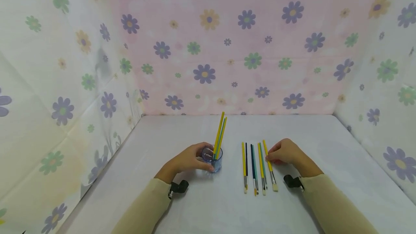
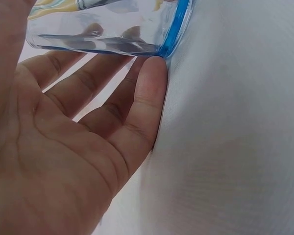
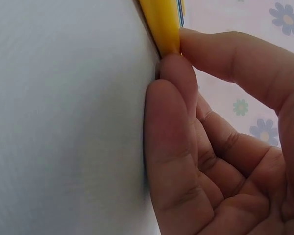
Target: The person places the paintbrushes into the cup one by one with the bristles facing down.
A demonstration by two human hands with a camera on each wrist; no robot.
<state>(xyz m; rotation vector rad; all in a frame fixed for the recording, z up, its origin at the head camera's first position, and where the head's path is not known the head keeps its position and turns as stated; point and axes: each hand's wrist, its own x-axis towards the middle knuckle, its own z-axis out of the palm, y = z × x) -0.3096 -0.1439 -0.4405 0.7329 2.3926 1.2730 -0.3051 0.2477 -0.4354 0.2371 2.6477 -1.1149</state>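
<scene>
My left hand (image 1: 188,160) holds a clear glass (image 1: 217,165) with a blue base, thumb at the near side and fingers round the back. In the left wrist view the glass (image 2: 103,29) shows against the fingertips. Yellow and teal paintbrushes (image 1: 219,133) lean in it, handles up. My right hand (image 1: 287,154) pinches the yellow handle of the rightmost paintbrush (image 1: 271,175), which lies on the table with its bristles toward me. The right wrist view shows thumb and finger at that yellow handle (image 3: 161,24), other fingers along the tabletop.
Between the hands, several more paintbrushes (image 1: 254,170) lie in a row on the white table (image 1: 195,205), in yellow, dark and teal. Flowered cloth walls (image 1: 227,57) stand behind and at both sides. A small dark camera (image 1: 179,186) sits on each wrist.
</scene>
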